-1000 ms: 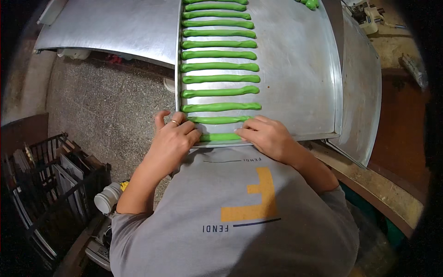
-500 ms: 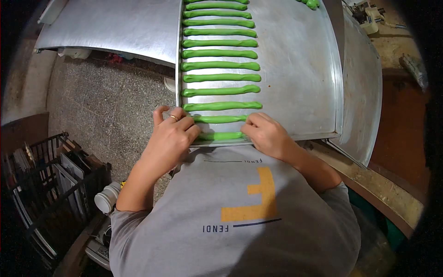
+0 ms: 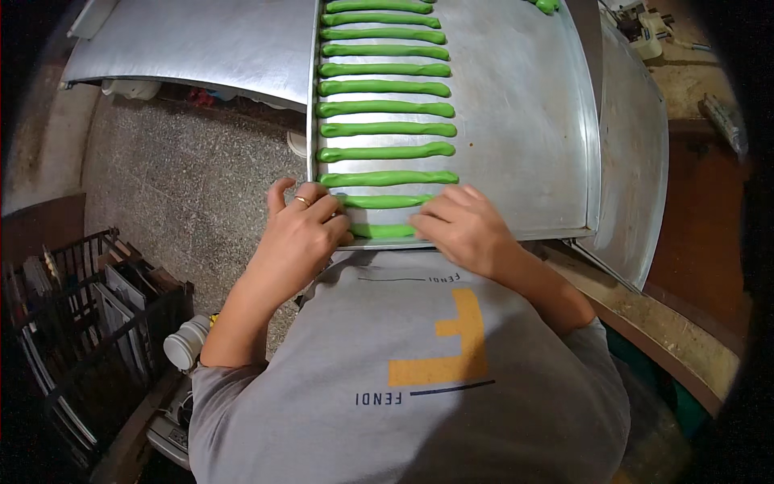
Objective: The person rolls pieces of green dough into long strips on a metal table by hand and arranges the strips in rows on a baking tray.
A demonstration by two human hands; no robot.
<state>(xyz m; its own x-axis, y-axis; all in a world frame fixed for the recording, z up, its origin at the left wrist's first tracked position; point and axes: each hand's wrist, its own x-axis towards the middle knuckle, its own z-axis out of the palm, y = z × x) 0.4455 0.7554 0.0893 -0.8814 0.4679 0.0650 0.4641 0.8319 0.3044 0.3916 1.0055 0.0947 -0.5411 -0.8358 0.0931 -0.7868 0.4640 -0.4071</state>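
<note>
A row of green dough strips (image 3: pixel 387 130) lies crosswise along the left side of a shallow metal tray (image 3: pixel 524 145). The nearest dough strip (image 3: pixel 382 231) runs beside the tray's front rim, between my two hands. My left hand (image 3: pixel 305 226) is closed over its left end, fingers bent and pressed together, a ring on one of them. At its right end my right hand (image 3: pixel 466 226) has its fingertips pinched down on the dough. Both ends of this strip are hidden under my fingers. Just beyond lies another strip (image 3: pixel 387 202), its ends close to my fingers.
More green dough (image 3: pixel 547 6) sits at the tray's far right. Another metal sheet (image 3: pixel 193 48) stands to the left, and a metal panel (image 3: pixel 633 153) to the right. At lower left are a black rack (image 3: pixel 81 331) of flat items and a white round container (image 3: pixel 187 343).
My right hand has shifted a little to the left along the nearest strip. My left hand stays at its left end. The tray and strips sit slightly higher in view.
</note>
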